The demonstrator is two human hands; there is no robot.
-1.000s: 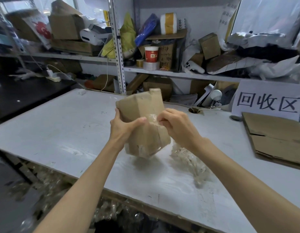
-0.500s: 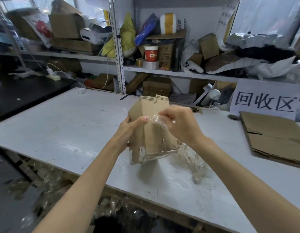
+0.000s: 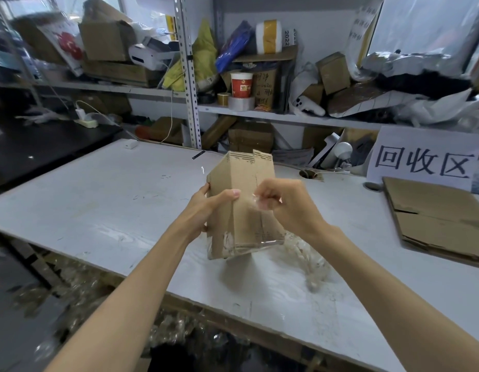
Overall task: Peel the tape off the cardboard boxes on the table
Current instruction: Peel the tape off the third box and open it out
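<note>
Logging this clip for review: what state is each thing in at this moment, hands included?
cardboard box: held above the table, tape on its lower part.
tape: partly peeled, loose end pinched.
left hand: grips the box's left side.
right hand: pinches the tape's loose end.
tape heap: crumpled on the table.
flattened cardboard: lying flat at the table's right end.

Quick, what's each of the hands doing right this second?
Left hand: closed around the cardboard box, thumb on its front face.
Right hand: fingers curled, pinching the clear tape on the box.
</note>
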